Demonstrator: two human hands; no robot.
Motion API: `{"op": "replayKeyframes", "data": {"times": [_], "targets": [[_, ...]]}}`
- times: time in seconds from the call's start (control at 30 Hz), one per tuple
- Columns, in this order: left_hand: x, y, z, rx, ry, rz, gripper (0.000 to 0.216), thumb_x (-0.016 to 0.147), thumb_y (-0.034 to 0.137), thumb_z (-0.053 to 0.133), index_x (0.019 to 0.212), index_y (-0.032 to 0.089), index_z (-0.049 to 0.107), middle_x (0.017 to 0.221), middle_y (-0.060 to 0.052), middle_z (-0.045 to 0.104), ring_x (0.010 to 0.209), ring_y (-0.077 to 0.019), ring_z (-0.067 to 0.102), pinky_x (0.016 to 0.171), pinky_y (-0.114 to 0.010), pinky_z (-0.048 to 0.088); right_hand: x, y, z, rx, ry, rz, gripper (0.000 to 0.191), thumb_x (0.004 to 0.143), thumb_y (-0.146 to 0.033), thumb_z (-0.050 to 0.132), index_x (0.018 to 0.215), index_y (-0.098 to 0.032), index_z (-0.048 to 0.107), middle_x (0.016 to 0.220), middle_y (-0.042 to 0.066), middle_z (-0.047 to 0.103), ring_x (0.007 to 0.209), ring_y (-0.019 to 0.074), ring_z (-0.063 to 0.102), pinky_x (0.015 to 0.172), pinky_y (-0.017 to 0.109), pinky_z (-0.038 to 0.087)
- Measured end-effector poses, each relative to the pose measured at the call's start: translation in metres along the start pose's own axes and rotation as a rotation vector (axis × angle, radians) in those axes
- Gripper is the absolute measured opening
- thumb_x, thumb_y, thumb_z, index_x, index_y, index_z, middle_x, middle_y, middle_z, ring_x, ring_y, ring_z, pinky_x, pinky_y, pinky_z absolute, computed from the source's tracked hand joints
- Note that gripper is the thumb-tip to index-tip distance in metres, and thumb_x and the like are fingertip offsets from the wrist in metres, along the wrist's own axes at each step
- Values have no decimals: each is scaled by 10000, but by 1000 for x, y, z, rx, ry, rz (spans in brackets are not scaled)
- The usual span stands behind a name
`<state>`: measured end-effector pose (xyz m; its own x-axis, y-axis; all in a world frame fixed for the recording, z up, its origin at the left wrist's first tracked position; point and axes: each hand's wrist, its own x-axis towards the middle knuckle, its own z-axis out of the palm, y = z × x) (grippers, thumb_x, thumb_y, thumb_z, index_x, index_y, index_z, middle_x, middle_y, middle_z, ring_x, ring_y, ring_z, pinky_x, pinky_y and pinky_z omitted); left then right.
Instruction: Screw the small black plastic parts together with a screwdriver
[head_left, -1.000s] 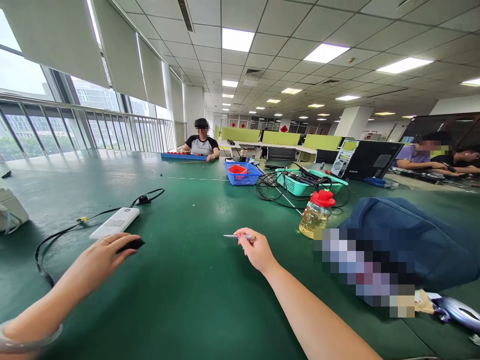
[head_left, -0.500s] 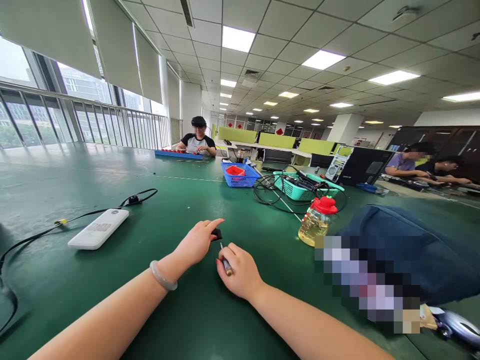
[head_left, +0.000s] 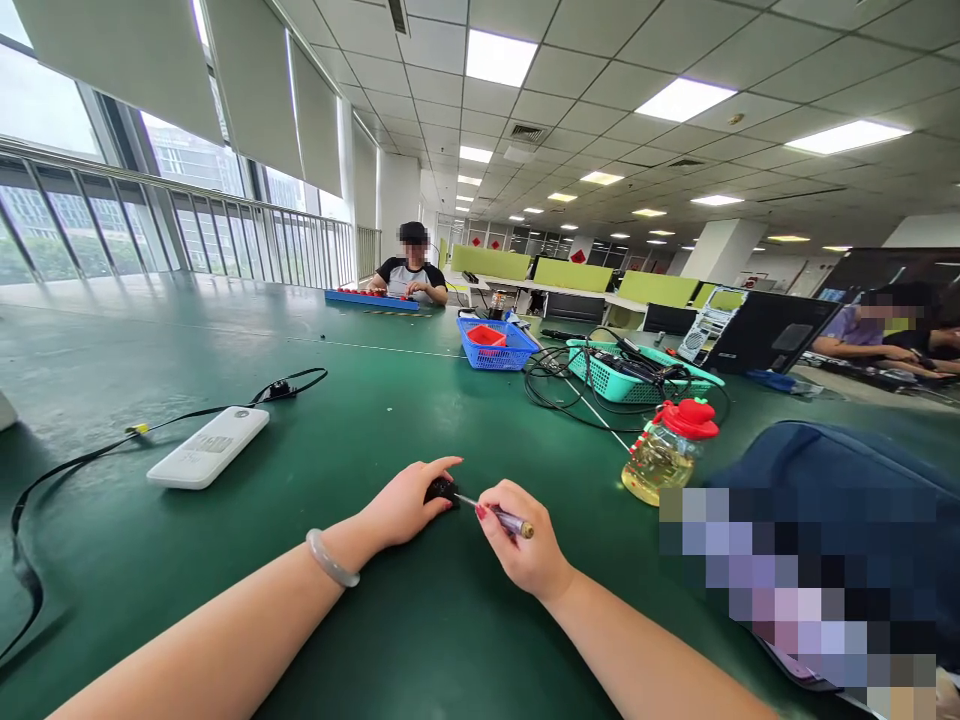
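My left hand [head_left: 405, 503] is closed around a small black part [head_left: 444, 490], pressed low against the green tabletop. Its thumb and fingers cover much of the part, so its kind does not show. In my right hand [head_left: 534, 560] is a screwdriver [head_left: 513, 522] with a purplish handle and brass-coloured end, gripped between thumb and fingers. The thin metal shaft points left, and its tip meets the right side of the black part; whether it sits in a screw I cannot tell.
A white power bank [head_left: 214, 447] and a black strap [head_left: 75, 462] lie left. Right stand a red-lidded bottle [head_left: 664, 460] and a dark blue bag [head_left: 847, 470]. Farther back are a blue basket [head_left: 499, 357], a green basket [head_left: 611, 385] with cables, and a person [head_left: 412, 270] across the table.
My right hand has moved right and turned the screwdriver from steep to nearly level, its tip now against the black part. The part shows more between my left fingers. The view has shifted slightly.
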<state>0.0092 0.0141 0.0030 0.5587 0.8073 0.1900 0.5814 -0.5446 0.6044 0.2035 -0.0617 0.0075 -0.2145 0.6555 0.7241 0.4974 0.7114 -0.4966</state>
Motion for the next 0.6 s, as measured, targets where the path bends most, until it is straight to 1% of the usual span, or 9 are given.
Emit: {"op": "replayKeyframes", "data": {"times": [0.27, 0.6], "targets": [[1, 2, -4, -15, -29, -2, 625, 749, 227, 678, 1350, 280, 514, 1129, -17, 720, 1087, -229, 624, 980, -366, 460, -2, -5, 0, -55, -73, -119, 162, 916, -192, 494, 793, -207, 598, 690, 4, 561, 591, 117, 497, 566, 235, 398], [-1, 0, -3, -22, -24, -4, 623, 753, 230, 673, 1353, 278, 510, 1150, -19, 710, 1087, -227, 623, 973, -359, 469, -2, -5, 2, -67, -116, -101, 160, 924, -204, 501, 814, -211, 618, 734, 13, 586, 609, 115, 520, 575, 236, 412]]}}
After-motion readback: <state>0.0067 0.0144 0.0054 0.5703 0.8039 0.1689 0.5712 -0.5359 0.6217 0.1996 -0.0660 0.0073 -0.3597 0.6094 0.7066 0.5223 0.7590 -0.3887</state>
